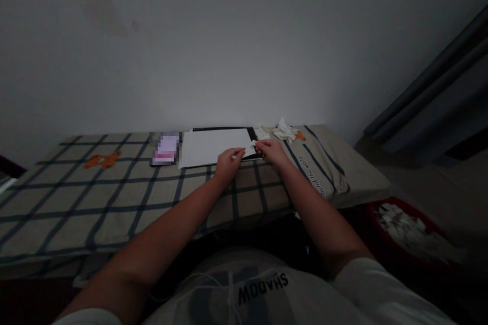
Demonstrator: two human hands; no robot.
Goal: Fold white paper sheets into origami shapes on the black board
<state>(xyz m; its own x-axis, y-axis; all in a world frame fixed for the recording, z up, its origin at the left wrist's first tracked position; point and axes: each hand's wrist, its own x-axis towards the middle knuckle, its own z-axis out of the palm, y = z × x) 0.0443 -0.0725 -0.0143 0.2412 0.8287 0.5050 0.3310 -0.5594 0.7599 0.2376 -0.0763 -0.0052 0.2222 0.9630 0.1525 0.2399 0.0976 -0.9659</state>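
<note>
White sheets of paper [217, 144] lie on a flat black board or folder [251, 133] against the wall. At the front right of the sheets, my left hand [230, 158] is closed in a pinch. Whatever is between its fingertips is too small to make out. My right hand [272, 150] pinches a small white scrap of paper [253, 143] over the board's right part. A short gap separates the two hands. Crumpled white paper pieces [285, 131] sit just beyond my right hand.
A phone [166, 149] with a lit, blurred screen lies left of the sheets. The checked cloth [125, 188] covers the table and carries orange bear prints [102, 160]. On the floor at the right, a red basin [381, 226] holds many paper scraps. A dark curtain [438, 81] hangs at the right.
</note>
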